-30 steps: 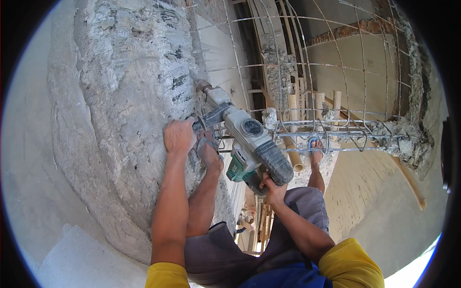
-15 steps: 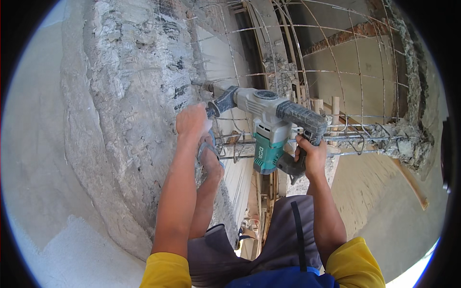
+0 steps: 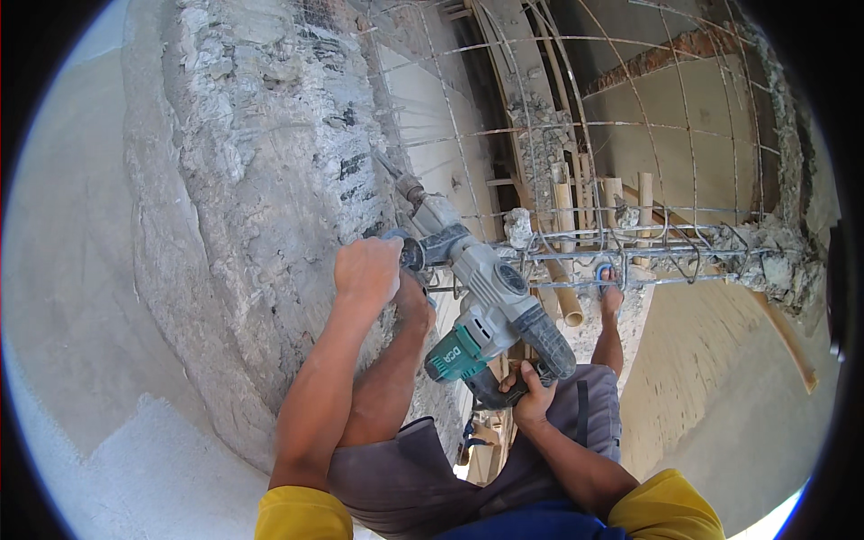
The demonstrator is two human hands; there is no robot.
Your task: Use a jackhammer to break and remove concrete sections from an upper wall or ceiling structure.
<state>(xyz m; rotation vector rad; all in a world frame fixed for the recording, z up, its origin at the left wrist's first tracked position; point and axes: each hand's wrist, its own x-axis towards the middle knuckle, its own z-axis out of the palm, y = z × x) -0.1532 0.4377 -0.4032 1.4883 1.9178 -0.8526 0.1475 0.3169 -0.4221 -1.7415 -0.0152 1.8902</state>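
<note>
A grey and green demolition hammer (image 3: 490,283) is in both my hands, slanting from upper left to lower right. Its chisel bit (image 3: 389,166) points toward the far left, beside the broken edge of the concrete slab (image 3: 261,193); whether the tip touches is hard to tell. My left hand (image 3: 367,273) is closed round the side handle near the front of the tool. My right hand (image 3: 533,394) grips the rear handle, close to my right thigh. Some of its fingers are hidden behind the handle.
Bent steel bars (image 3: 621,126) form an open grid over a gap on the right. Tied bars with concrete lumps (image 3: 774,270) cross below it. Bamboo poles (image 3: 565,292) stand in the gap. My left foot is by the slab; my right foot (image 3: 609,281) rests beyond the bars.
The hammer's rear has swung down toward my body with my right hand. Its bit has turned from pointing left to pointing up and left. My right foot has come into view.
</note>
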